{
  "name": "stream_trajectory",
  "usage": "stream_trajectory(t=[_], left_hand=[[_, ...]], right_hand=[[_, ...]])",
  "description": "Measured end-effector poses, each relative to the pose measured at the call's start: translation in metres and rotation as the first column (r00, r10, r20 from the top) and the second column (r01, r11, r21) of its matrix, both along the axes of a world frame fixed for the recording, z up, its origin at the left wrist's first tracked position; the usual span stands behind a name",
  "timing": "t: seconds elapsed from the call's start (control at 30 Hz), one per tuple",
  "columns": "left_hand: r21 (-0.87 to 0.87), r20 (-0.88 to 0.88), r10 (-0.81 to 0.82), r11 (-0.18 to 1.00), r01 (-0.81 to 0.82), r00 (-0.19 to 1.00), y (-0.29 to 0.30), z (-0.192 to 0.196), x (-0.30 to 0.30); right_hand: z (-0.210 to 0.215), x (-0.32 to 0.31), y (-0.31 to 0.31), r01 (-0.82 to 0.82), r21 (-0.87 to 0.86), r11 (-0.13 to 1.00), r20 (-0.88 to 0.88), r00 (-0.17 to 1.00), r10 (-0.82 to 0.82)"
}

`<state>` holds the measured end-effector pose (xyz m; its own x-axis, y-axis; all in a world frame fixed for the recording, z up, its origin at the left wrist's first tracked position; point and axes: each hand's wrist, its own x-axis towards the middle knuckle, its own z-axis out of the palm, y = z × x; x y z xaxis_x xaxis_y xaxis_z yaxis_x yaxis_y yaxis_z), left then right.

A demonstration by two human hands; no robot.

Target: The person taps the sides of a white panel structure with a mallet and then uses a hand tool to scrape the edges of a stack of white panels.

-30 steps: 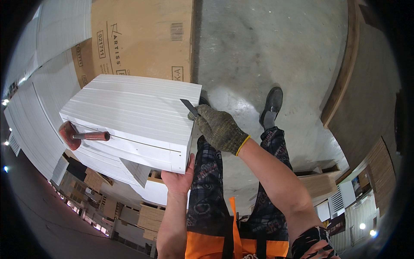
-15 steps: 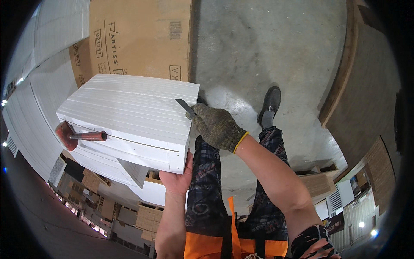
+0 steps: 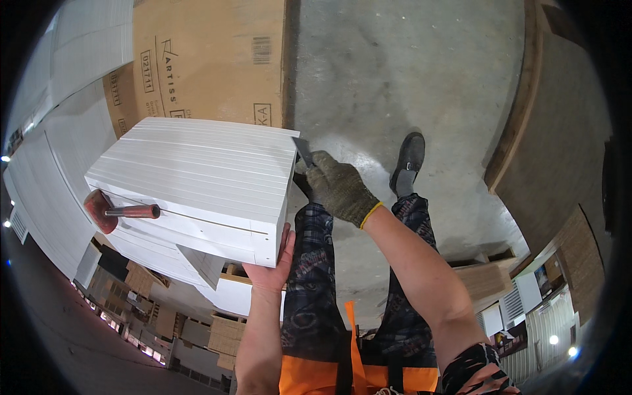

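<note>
A single head-worn fisheye view looks steeply down from close above; the white panel stack [image 3: 197, 187] fills centre-left, concrete floor [image 3: 395, 72] the upper right.

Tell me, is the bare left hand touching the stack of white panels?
Touching. The head view shows the left hand pressed palm-first against the near lower corner of the white panel stack, fingers up its end face with no gap.

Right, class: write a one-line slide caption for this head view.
Gloved right hand puts a small blade to a white panel stack steadied by the bare left hand.
</note>
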<state>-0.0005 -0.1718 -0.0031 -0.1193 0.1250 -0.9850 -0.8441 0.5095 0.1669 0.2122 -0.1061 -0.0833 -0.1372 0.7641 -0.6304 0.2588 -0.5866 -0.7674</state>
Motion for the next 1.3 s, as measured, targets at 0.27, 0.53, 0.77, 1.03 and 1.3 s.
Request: stream_trajectory(t=[0.27, 0.53, 0.77, 1.03, 1.3], left_hand=[[-0.004, 0.074, 0.064, 0.998, -0.064, 0.995, -0.003, -0.005, -0.002], [0.03, 0.075, 0.065, 0.997, -0.068, 0.995, -0.002, -0.007, -0.002], [-0.056, 0.004, -0.053, 0.997, 0.053, 0.999, 0.0, -0.001, -0.001], [-0.382, -0.383, -0.881, 0.424, 0.821, 0.276, -0.047, 0.083, -0.016], [-0.716, -0.685, -0.141, -0.054, 0.696, -0.715, 0.048, 0.035, -0.006]], right_hand=[[0.0, -0.016, 0.011, -0.145, 0.051, 0.988, -0.016, 0.989, 0.146], [0.007, -0.014, 0.022, -0.223, -0.005, 0.975, 0.012, 0.975, 0.223], [0.002, -0.014, 0.011, -0.014, -0.051, 0.999, 0.002, 1.0, 0.014], [-0.035, 0.014, -0.056, 0.191, -0.058, 0.98, 0.34, 0.927, -0.161], [-0.053, 0.017, -0.07, 0.233, -0.094, 0.968, 0.31, 0.931, -0.194]])
